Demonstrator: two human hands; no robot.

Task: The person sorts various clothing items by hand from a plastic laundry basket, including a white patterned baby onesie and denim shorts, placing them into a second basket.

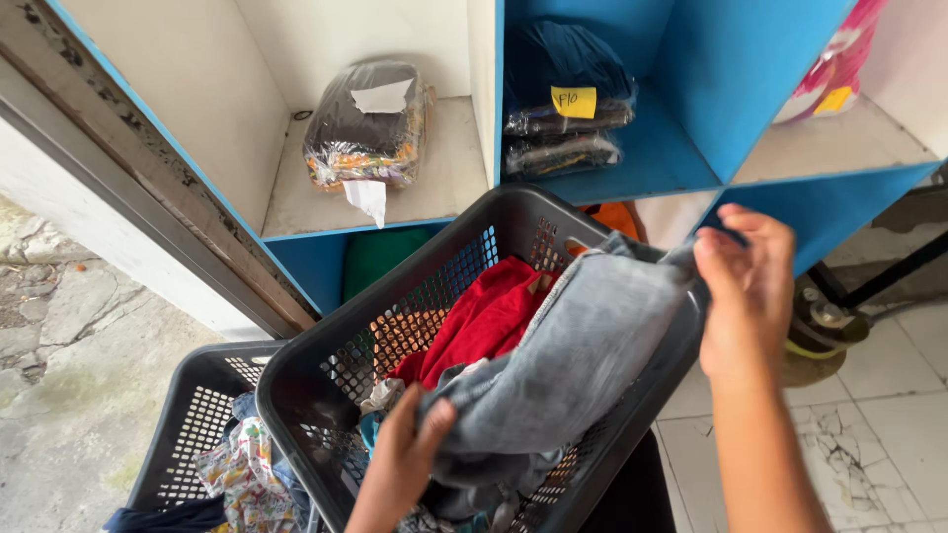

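A grey garment (573, 365) is stretched over the rim of a dark plastic laundry basket (425, 296). My right hand (743, 286) grips its upper end at the basket's right edge. My left hand (403, 459) grips its lower end near the basket's front. Under the grey cloth lies a red garment (484, 321) with other clothes partly hidden below.
A second dark basket (193, 424) with patterned clothes sits lower left. Behind stands a blue and white cubby shelf (691, 118) holding plastic-wrapped clothing bundles (367, 123), dark folded packs (568, 109) with a yellow tag, and a pink bag (839, 69). Cracked tile floor (879, 434) lies on the right.
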